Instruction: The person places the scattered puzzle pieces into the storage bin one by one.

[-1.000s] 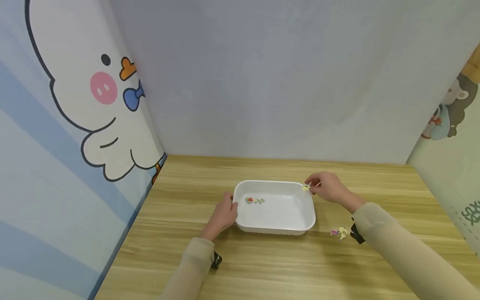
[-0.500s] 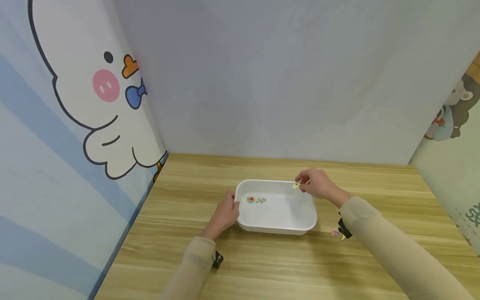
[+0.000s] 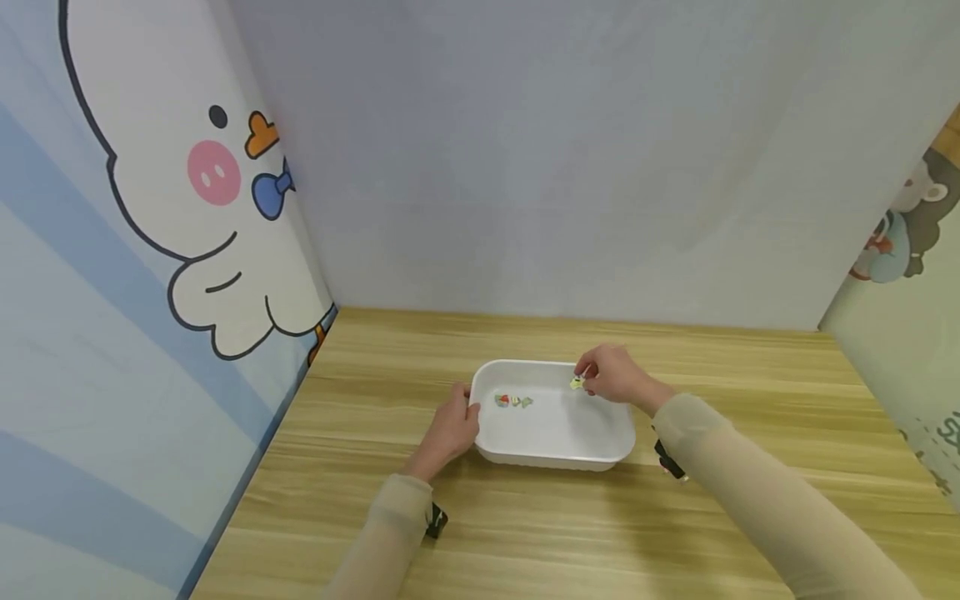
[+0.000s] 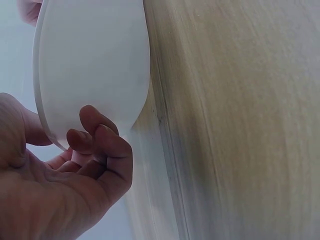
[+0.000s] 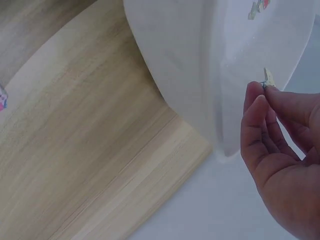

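Note:
A white rectangular plastic basin (image 3: 551,458) stands on the wooden table. My left hand (image 3: 452,427) grips its left end, with the thumb at the rim and the fingers curled against the outer wall (image 4: 95,60). Over the back right part of the basin, my right hand (image 3: 613,377) pinches a small yellow star-shaped piece (image 3: 577,383) between thumb and forefinger. In the right wrist view this piece (image 5: 269,77) looks thin and flat. Several small colourful pieces (image 3: 513,401) sit in a row inside the basin, toward the left; their exact kind is too small to tell.
On the table (image 3: 525,542) to the right of the basin lies a pink and blue piece (image 5: 2,98), mostly hidden in the head view by the black wrist device (image 3: 670,460). A grey-white cloth (image 3: 562,167) hangs behind the table, with printed cloths at both sides.
My right hand has moved left from the basin's right back corner, carrying the yellow star-shaped piece over the inside, then slightly lower. The left hand keeps its grip on the basin.

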